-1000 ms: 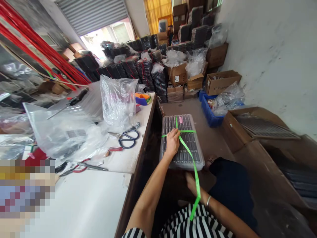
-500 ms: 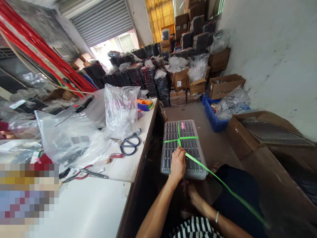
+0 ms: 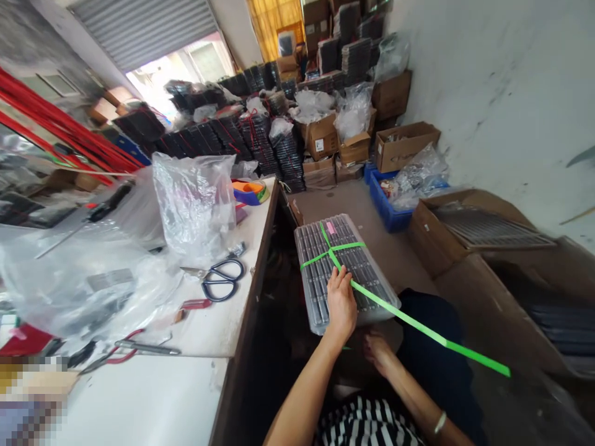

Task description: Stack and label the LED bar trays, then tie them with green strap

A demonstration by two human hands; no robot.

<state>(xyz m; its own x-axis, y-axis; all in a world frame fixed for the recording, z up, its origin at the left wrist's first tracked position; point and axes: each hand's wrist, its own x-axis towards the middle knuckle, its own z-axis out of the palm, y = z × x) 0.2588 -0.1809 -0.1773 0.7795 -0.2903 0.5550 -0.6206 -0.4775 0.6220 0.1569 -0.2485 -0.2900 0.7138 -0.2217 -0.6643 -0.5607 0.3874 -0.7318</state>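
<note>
A bundle of dark slim pieces in clear plastic stands in front of me, a pink label on its top. Bright green strap crosses over it, and a long loose tail runs out to the right. My left hand rests on the near part of the bundle, its fingers closed on the strap just below the crossing. Under the bundle's near edge is my right hand, fingers curled in shadow; what they hold is hidden. A short bit of green shows beside it.
On the white table at left lie scissors, red-handled pliers, tape rolls and plastic bags. A blue crate and an open carton stand at right. Stacked bundles fill the back.
The bundle has tilted and turned, its near end swinging right. My right hand has shifted slightly right beneath it. The strap's loose tail now shows sharply. The view has turned right.
</note>
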